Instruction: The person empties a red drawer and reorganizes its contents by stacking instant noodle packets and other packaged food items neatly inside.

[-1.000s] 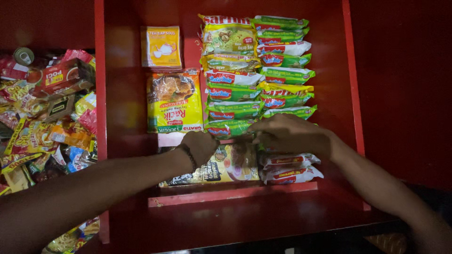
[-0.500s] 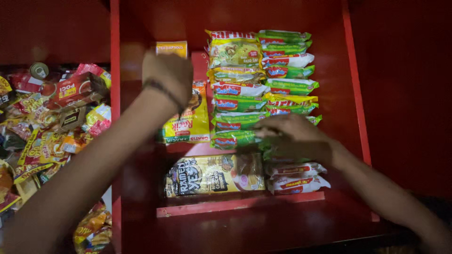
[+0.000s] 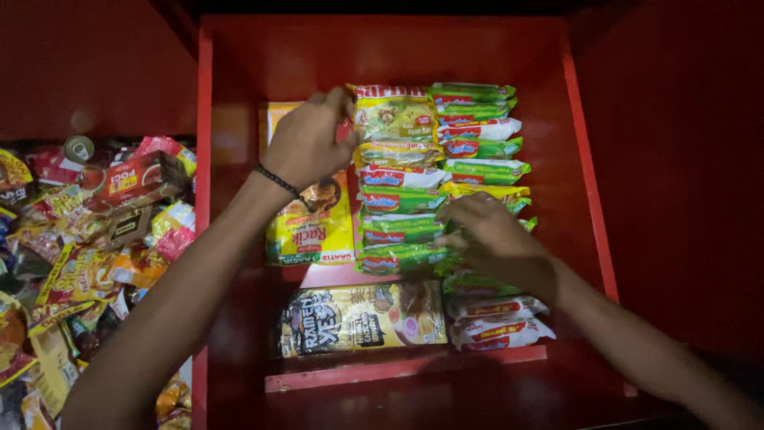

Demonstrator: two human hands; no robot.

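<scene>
I see my left hand (image 3: 306, 143) reaching far into the red shelf (image 3: 239, 72), its grip pinched on the upper left corner of the yellow noodle packet (image 3: 394, 111) that tops the left column. A dark bracelet (image 3: 277, 180) circles that wrist. Under the left hand lies a yellow snack bag (image 3: 314, 231) with a green band at its near end, and a yellow sachet (image 3: 274, 111) peeks out beyond the knuckles. My right hand (image 3: 493, 239) lies palm down, fingers curled onto the green noodle packets (image 3: 398, 231) stacked in two overlapping columns; whether that grip clasps one I cannot tell. Nearer than the right hand sit two white packets (image 3: 497, 322) and, beside them, a long dark-and-yellow packet (image 3: 358, 317). Left of the shelf wall, loose sachets (image 3: 87, 239) pile up.
</scene>
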